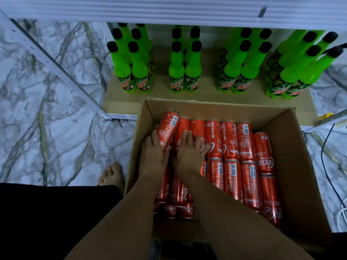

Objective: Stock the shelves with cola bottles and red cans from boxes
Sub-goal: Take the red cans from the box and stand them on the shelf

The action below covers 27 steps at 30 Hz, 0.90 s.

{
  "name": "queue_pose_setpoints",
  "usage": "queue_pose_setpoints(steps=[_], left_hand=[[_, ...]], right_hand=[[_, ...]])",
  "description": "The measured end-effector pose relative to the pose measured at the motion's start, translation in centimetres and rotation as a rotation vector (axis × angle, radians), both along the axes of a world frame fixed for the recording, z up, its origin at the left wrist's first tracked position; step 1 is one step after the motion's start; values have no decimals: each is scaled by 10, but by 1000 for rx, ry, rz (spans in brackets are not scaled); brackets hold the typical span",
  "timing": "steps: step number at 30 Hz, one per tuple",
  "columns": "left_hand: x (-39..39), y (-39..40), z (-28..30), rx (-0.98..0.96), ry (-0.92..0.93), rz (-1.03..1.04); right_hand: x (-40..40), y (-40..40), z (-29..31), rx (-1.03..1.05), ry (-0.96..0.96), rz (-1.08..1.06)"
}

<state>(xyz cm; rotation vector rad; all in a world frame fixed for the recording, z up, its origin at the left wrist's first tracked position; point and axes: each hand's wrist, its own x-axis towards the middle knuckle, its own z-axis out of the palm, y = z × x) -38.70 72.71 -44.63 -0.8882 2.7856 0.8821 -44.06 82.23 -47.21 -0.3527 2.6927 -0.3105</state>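
Picking red cans (229, 141) from cardboard box (300, 166): left hand (153, 156) grips tilted can (168, 128), right hand (189, 154) rests, fingers curled, on neighbouring cans. Next: lift clear, place on bottom shelf (206, 102) beside green bottles (187, 72).

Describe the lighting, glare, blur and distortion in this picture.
Head view: dim, bluish light; wide-angle bending splays the green plastic bottles outward; soft glare streaks on the red aluminium cans in the brown cardboard box; the white shelf edge is smeared; both hands are sharp.
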Motion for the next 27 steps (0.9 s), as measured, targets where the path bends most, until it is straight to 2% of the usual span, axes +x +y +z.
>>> queue_pose_setpoints(steps=[3, 8, 12, 16, 20, 23, 25, 26, 27], left_hand=[[0, 0, 0, 13, 58, 36], [6, 0, 2, 48, 168, 69], [4, 2, 8, 25, 248, 77], [5, -1, 10, 40, 320, 99], [0, -1, 17, 14, 418, 99], [-11, -7, 26, 67, 517, 153], [-17, -12, 34, 128, 576, 204], [-20, -15, 38, 148, 594, 211], [-22, -19, 40, 153, 600, 200]], right_hand=[[7, -1, 0, -23, 58, -35], [4, -14, -1, 31, 56, -137], [-12, -23, 6, 131, -41, -163], [-8, -23, 7, 139, 18, -177], [8, -16, 1, 48, 137, -181], [10, -4, 11, -182, 225, -129], [0, 6, 20, -356, 413, -60], [-7, 10, 25, -401, 493, -30], [-15, 14, 30, -419, 486, -2]])
